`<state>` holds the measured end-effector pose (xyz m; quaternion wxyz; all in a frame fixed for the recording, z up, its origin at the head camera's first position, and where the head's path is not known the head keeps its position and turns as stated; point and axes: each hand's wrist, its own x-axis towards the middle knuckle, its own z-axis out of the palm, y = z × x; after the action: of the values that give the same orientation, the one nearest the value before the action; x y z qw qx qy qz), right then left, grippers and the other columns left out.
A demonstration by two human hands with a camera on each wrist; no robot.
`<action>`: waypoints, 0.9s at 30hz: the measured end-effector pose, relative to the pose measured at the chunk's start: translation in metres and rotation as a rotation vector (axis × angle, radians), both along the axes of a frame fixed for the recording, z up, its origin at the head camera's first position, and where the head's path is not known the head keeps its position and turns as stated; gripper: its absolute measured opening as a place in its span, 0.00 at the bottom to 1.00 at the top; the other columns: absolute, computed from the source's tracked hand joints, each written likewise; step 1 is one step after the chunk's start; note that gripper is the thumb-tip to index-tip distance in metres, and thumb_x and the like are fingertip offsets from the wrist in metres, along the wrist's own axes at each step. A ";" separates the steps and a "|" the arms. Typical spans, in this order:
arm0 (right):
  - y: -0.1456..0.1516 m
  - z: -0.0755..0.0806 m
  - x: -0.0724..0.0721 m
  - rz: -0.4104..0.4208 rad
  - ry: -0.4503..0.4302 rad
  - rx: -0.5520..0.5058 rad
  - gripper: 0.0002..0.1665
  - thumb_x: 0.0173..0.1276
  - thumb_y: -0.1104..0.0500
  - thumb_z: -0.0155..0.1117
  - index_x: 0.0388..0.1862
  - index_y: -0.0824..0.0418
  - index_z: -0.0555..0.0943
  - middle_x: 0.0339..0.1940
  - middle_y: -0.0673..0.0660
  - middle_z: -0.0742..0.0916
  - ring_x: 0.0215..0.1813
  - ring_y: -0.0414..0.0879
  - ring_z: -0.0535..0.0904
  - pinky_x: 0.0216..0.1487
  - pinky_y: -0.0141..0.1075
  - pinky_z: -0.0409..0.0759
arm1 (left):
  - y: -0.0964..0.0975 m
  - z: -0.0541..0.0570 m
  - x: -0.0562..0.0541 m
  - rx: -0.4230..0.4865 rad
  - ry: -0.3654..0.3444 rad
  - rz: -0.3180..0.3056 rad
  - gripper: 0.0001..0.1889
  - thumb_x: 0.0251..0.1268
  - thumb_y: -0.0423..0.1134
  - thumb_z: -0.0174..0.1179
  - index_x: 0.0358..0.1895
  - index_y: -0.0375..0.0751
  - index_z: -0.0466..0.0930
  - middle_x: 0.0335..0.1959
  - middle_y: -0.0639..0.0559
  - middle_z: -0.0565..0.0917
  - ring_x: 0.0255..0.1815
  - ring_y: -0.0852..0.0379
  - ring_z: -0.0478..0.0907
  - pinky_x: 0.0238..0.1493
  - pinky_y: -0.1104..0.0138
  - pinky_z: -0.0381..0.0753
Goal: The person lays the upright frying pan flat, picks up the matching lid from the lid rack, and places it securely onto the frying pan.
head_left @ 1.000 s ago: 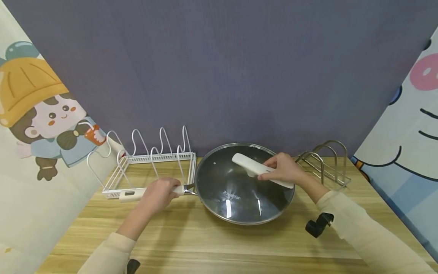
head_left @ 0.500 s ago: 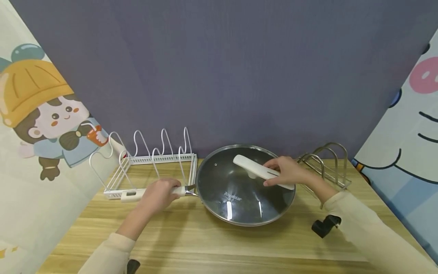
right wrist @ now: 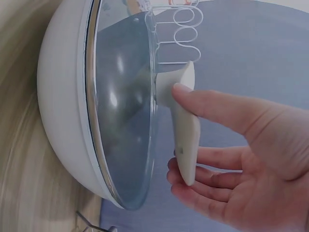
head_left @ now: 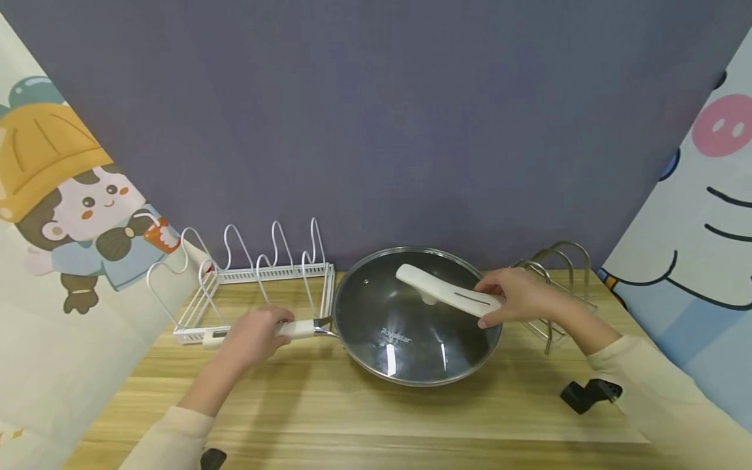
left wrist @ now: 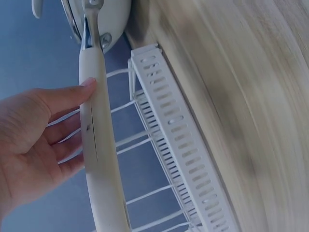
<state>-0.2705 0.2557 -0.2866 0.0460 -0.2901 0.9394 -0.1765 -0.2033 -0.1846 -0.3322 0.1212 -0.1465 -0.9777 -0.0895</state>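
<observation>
A deep white wok [right wrist: 63, 96] stands on the wooden table, covered by a glass lid [head_left: 376, 294] with a metal rim and "Royalstar" printed on it. Its long cream handle [left wrist: 99, 140] points left in the head view. My left hand [head_left: 256, 336] grips this handle, thumb on one side and fingers on the other. Across the top of the lid runs a long white lid handle [head_left: 435, 285] with a narrow slot. My right hand [head_left: 517, 297] holds its right end; thumb and fingers lie on opposite sides in the right wrist view.
Behind the wok handle, a white wire rack [head_left: 273, 273] with tall looped dividers stands at left. A smaller metal rack [head_left: 570, 248] with arched bars is behind my right hand. A grey-blue wall [head_left: 376, 130] closes off the back, with cartoon-printed panels on both sides.
My right hand has slid right to the end of the lid handle, uncovering its slot. My left hand has shifted slightly left along the wok handle. Wok and lid stay in place.
</observation>
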 end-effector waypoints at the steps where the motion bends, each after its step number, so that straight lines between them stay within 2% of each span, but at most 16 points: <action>1: 0.001 0.001 0.001 -0.004 0.002 0.002 0.37 0.44 0.44 0.79 0.50 0.65 0.82 0.41 0.56 0.89 0.42 0.47 0.84 0.40 0.40 0.82 | -0.001 0.001 0.001 0.002 -0.004 0.003 0.14 0.44 0.33 0.73 0.38 0.41 0.84 0.40 0.46 0.88 0.39 0.47 0.84 0.40 0.55 0.85; 6: 0.003 0.002 0.002 0.001 0.029 -0.005 0.35 0.43 0.45 0.80 0.47 0.64 0.83 0.38 0.53 0.88 0.38 0.42 0.81 0.36 0.34 0.78 | -0.007 0.004 0.005 -0.005 0.006 0.010 0.14 0.44 0.33 0.73 0.38 0.41 0.84 0.39 0.46 0.88 0.38 0.47 0.85 0.39 0.55 0.84; 17: 0.002 0.002 0.006 0.031 0.101 0.042 0.31 0.45 0.47 0.80 0.46 0.63 0.84 0.38 0.53 0.86 0.39 0.45 0.81 0.40 0.40 0.80 | -0.007 0.003 0.007 0.020 -0.008 0.047 0.14 0.44 0.32 0.72 0.38 0.41 0.84 0.40 0.44 0.88 0.39 0.44 0.85 0.38 0.53 0.84; 22: 0.001 0.003 0.002 0.044 0.105 0.039 0.31 0.46 0.49 0.80 0.47 0.64 0.84 0.35 0.51 0.83 0.37 0.43 0.78 0.37 0.37 0.77 | -0.007 0.004 0.008 0.015 0.002 0.070 0.14 0.44 0.31 0.72 0.38 0.41 0.85 0.40 0.43 0.88 0.39 0.43 0.84 0.39 0.52 0.84; 27: 0.003 0.002 -0.001 0.037 0.071 0.034 0.31 0.47 0.52 0.79 0.49 0.66 0.83 0.37 0.53 0.84 0.38 0.44 0.78 0.38 0.37 0.78 | -0.005 0.002 0.008 0.013 0.024 0.060 0.15 0.42 0.31 0.73 0.38 0.40 0.85 0.40 0.42 0.88 0.40 0.43 0.84 0.41 0.51 0.84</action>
<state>-0.2720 0.2589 -0.2844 0.0208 -0.3128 0.9378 -0.1491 -0.1948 -0.1895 -0.3298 0.1367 -0.1173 -0.9795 -0.0905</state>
